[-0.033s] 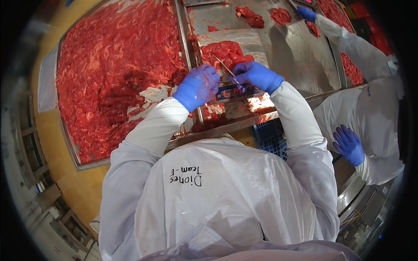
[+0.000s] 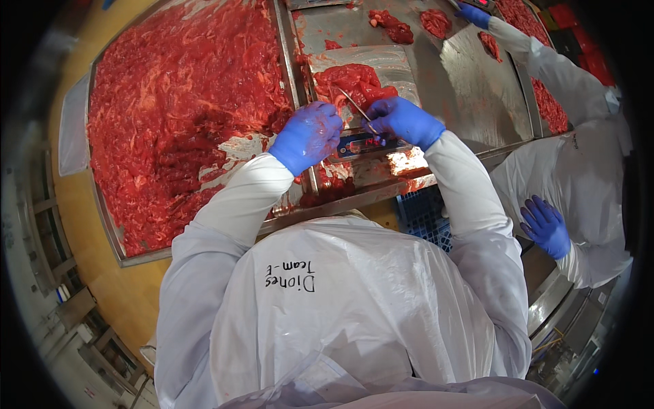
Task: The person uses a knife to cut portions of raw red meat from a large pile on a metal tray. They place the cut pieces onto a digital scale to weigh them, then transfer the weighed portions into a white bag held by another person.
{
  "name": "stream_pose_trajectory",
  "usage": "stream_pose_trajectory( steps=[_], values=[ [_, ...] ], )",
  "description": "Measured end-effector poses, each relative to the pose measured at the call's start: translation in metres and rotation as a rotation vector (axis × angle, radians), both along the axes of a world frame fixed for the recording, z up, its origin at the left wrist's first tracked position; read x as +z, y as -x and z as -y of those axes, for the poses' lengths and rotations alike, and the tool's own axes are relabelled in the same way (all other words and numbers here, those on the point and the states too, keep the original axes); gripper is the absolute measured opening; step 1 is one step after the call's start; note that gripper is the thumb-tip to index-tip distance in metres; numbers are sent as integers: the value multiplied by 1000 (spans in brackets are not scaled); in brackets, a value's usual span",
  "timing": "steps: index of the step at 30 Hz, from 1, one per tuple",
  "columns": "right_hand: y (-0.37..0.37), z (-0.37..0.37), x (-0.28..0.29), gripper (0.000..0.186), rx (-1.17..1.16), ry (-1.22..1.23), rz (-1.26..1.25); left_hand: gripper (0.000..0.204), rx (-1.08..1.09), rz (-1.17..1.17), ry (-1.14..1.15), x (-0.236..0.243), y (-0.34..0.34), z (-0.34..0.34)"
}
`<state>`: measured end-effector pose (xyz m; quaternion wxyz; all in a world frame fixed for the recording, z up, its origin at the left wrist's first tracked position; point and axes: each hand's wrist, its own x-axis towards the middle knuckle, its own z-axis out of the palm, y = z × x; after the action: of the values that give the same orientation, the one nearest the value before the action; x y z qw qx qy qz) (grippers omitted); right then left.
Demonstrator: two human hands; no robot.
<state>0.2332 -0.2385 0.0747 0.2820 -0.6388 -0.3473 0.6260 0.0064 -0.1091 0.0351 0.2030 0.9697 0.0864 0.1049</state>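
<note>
Guide the thin metal tool with the right grip, closed around its lower end, tip angled toward 11 o'clock. Steady the red meat, just beyond at 12 o'clock, with the left grip, curled; cannot tell whether holding anything

Slanted metal tool over red meat

I have the right hand gripping a thin metal tool, tip at the red meat behind a scale display. Left hand curled beside that meat; can't tell if it's pinching any. Meat-filled tray at left, co-worker's gloved hand upper right.
</note>
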Motion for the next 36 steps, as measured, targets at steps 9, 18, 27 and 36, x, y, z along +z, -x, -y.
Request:
stream_pose_trajectory(
  steps=[9, 18, 27, 36],
  values=[
    [8, -17, -13, 19, 100, -89, 171, 10, -65, 24, -73, -3, -2, 7],
    [6, -19, 15, 22, 216, 14, 261, 16, -35, 31, -64, 2, 1, 11],
    [11, -27, 10, 28, 382, -147, 613, 18, -35, 43, -77, -2, 7, 13],
    [67, 56, -43, 21, 363, -133, 336, 21, 223, -169, 96, -79, 127, -2]
  ],
)
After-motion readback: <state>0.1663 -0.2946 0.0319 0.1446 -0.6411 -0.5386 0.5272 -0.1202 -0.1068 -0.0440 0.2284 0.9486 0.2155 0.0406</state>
